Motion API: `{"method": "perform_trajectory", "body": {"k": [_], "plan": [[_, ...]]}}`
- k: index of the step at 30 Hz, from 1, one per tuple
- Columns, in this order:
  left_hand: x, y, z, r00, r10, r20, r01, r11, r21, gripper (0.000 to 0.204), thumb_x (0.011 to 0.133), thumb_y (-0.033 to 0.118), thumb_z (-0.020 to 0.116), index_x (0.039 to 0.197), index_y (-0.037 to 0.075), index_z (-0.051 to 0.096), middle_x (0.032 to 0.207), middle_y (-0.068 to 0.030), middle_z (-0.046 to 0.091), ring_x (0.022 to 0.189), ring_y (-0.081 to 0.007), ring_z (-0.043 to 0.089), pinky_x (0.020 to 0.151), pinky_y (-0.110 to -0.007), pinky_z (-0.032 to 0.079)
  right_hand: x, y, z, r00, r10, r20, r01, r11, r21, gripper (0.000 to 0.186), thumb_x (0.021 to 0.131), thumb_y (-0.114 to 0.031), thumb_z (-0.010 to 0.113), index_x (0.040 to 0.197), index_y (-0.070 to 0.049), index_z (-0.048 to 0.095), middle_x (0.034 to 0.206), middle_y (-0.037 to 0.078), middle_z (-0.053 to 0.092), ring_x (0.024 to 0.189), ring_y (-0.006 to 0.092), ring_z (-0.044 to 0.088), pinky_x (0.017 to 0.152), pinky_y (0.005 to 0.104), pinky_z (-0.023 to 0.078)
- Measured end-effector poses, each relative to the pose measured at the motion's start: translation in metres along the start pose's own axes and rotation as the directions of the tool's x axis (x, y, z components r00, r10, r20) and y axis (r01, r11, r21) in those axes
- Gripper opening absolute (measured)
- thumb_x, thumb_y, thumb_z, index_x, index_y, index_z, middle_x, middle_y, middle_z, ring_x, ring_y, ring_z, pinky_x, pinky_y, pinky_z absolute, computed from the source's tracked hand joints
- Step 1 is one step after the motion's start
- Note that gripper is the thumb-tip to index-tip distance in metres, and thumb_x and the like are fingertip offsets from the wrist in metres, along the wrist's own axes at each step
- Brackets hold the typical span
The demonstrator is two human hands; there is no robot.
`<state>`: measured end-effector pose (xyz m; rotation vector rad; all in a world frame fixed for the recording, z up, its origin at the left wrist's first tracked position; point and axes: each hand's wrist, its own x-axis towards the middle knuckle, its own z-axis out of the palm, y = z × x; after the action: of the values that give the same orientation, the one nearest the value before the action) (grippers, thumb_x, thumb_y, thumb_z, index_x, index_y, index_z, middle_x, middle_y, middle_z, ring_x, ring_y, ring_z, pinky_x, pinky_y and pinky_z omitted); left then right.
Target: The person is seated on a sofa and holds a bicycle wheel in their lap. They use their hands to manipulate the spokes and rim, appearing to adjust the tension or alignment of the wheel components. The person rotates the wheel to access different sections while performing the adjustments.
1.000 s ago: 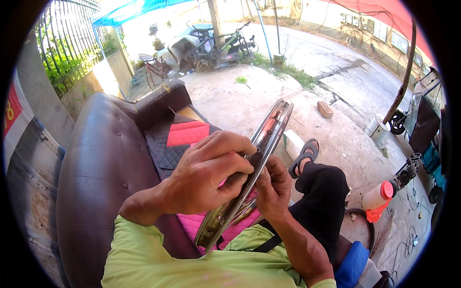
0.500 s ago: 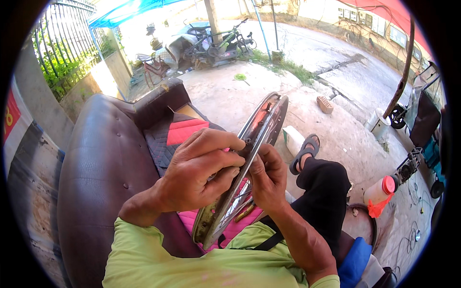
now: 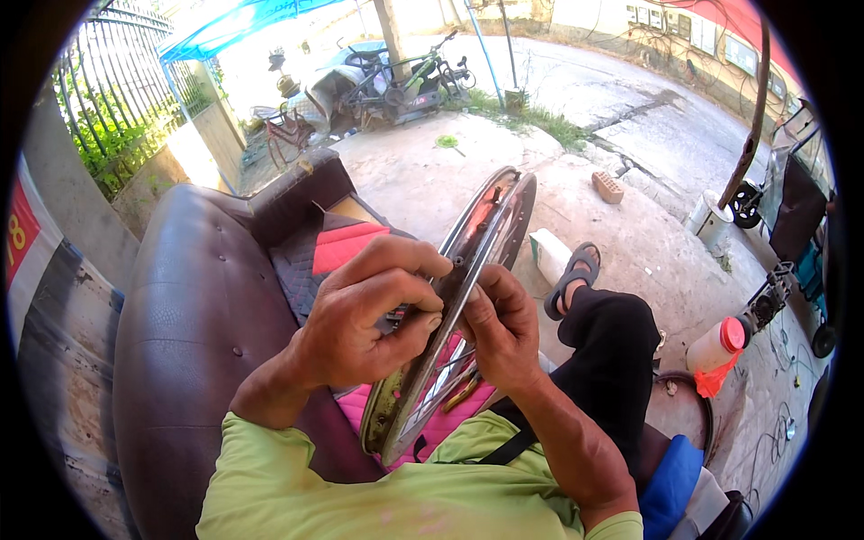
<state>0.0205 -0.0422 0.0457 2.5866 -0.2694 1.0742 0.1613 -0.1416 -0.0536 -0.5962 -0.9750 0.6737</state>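
A bare metal bicycle wheel rim (image 3: 504, 211) with thin spokes (image 3: 438, 382) stands tilted on edge above my lap, its outer channel turned toward my left. My left hand (image 3: 364, 310) is at the channel side, fingers curled and thumb bent in a pinch. Whatever small thing sits between those fingertips is hidden. On the rim's other side my right hand (image 3: 504, 328) is closed, thumb and forefinger pressed together against the rim's edge. Spoke ends at that spot cannot be made out. Small dark holes line the rim.
A brown padded sofa (image 3: 193, 360) lies at my left, with a pink quilted cloth (image 3: 360, 405) under the rim. To the right are a white jar with a red lid (image 3: 715, 345) and a tyre (image 3: 702, 405). A brick (image 3: 607, 187) and parked bicycles (image 3: 418, 76) lie farther off.
Both hands stay at the same part of the rim, with only slight finger shifts. The left fingertips sit a little lower and closer in. The view has tilted slightly.
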Motion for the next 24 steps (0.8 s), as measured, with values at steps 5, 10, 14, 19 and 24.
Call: {"method": "perform_trajectory", "body": {"k": [5,10,14,19,24], "plan": [[-0.001,-0.002,0.001,0.999,-0.038,-0.009,0.038,0.999,-0.024,0.02,0.067,-0.008,0.07,0.083,0.003,0.065,0.11,-0.0143,0.065,0.096,-0.0261,0.066,0.083,-0.036,0.053,-0.006,0.001,0.0,0.996,0.034,0.087,-0.035,0.999,0.006,0.022,0.105,-0.017,0.056,0.116,0.001,0.062,0.093,0.002,0.065,0.083,0.0072,0.059,0.074,0.0239,0.05],[-0.001,-0.005,-0.001,0.999,-0.05,-0.006,0.05,0.999,-0.008,0.02,0.066,-0.009,0.066,0.083,0.002,0.065,0.11,-0.0143,0.066,0.095,-0.026,0.066,0.081,-0.036,0.053,-0.007,-0.006,0.006,0.986,0.07,0.149,-0.062,0.997,-0.054,0.022,0.105,-0.017,0.056,0.113,0.001,0.064,0.096,0.004,0.065,0.084,0.0083,0.061,0.074,0.0252,0.051],[-0.002,-0.006,-0.002,0.998,-0.06,-0.006,0.06,0.998,-0.028,0.021,0.066,-0.01,0.064,0.083,0.002,0.065,0.109,-0.0145,0.066,0.095,-0.0261,0.066,0.081,-0.036,0.053,-0.006,-0.006,0.007,0.983,0.112,0.147,-0.103,0.993,-0.066,0.021,0.105,-0.017,0.055,0.111,0.0,0.065,0.095,0.004,0.065,0.084,0.009,0.062,0.075,0.0259,0.052],[0.0,-0.007,-0.006,0.998,-0.049,0.046,0.049,0.999,-0.015,0.017,0.072,-0.008,0.067,0.085,0.002,0.063,0.114,-0.0136,0.063,0.096,-0.0272,0.066,0.081,-0.035,0.054,-0.008,-0.007,0.007,0.977,0.148,0.154,-0.145,0.989,-0.034,0.022,0.105,-0.017,0.054,0.114,0.001,0.064,0.092,0.003,0.064,0.08,0.0085,0.06,0.073,0.0256,0.051],[-0.001,-0.008,-0.007,0.997,-0.058,0.058,0.057,0.998,0.011,0.018,0.073,-0.008,0.069,0.086,0.003,0.063,0.115,-0.0129,0.063,0.099,-0.0267,0.066,0.083,-0.035,0.054,-0.012,-0.009,0.003,0.971,0.182,0.157,-0.17,0.982,-0.084,0.027,0.104,-0.019,0.057,0.122,0.001,0.059,0.09,0.003,0.064,0.079,0.0082,0.059,0.071,0.0246,0.049]]}}
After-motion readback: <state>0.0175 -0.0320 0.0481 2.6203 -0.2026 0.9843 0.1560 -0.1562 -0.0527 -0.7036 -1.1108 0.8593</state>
